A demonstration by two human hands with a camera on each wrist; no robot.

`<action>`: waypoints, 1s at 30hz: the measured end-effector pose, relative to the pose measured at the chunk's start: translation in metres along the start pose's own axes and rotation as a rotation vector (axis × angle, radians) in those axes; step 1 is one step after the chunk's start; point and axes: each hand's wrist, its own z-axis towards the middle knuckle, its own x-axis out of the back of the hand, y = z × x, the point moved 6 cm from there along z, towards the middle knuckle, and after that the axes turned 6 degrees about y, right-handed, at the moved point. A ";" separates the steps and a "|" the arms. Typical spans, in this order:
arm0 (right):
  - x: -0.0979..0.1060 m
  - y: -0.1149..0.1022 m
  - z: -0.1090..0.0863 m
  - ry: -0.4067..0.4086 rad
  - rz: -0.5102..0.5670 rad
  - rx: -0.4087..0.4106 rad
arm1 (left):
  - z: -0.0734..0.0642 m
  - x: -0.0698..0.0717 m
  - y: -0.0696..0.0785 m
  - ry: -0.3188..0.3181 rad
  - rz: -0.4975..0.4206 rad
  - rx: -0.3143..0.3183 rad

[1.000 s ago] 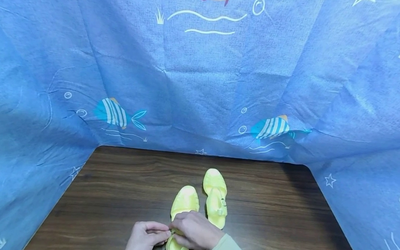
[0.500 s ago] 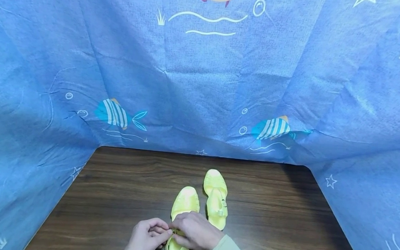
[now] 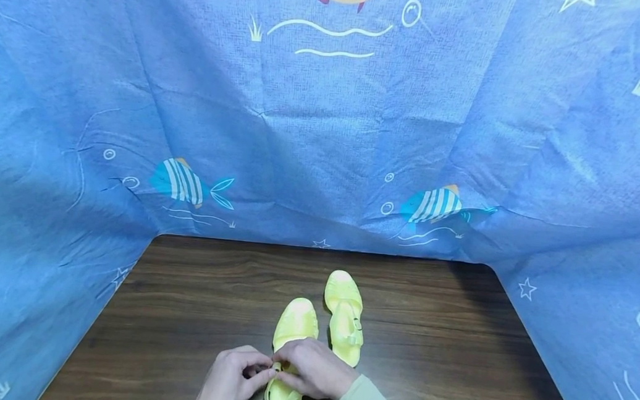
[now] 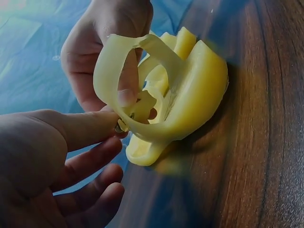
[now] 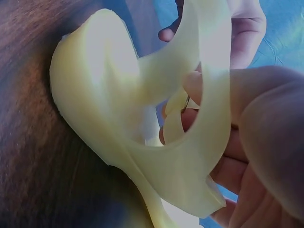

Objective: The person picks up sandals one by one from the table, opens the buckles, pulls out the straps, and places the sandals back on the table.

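Observation:
Two yellow jelly sandals lie on the wooden table. The nearer sandal [image 3: 296, 322] has both hands at its ankle strap [image 4: 105, 78]. With thumb and fingertips my left hand [image 3: 229, 376] pinches the strap by its small metal buckle [image 4: 121, 126], on the sandal's left side. My right hand [image 3: 314, 368] pinches the strap's end from the other side, its thumb [image 4: 127, 90] reaching in behind the strap loop. In the right wrist view the strap arches up from the heel [image 5: 95, 90]. Fingers partly hide the buckle.
The second sandal [image 3: 341, 291] lies farther back to the right, toe pointing away, its strap and buckle visible. Blue fish-print cloth [image 3: 325, 132] hangs round the back and sides of the wooden table [image 3: 427, 344].
My left fingers have bent and shifted slightly at the buckle, and a bit of strap now shows between the hands. My right hand stays almost still, as do both sandals.

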 end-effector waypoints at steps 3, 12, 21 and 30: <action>0.000 0.000 -0.001 -0.008 0.013 -0.003 | 0.000 0.000 0.004 -0.002 0.018 -0.080; 0.002 0.002 -0.001 -0.006 0.027 -0.029 | 0.001 0.000 0.007 -0.028 0.029 -0.105; 0.004 0.001 -0.001 -0.009 0.033 -0.034 | 0.002 -0.004 0.002 -0.076 0.016 -0.037; 0.006 0.001 0.001 -0.010 0.025 -0.048 | 0.000 -0.010 0.000 -0.030 0.073 -0.065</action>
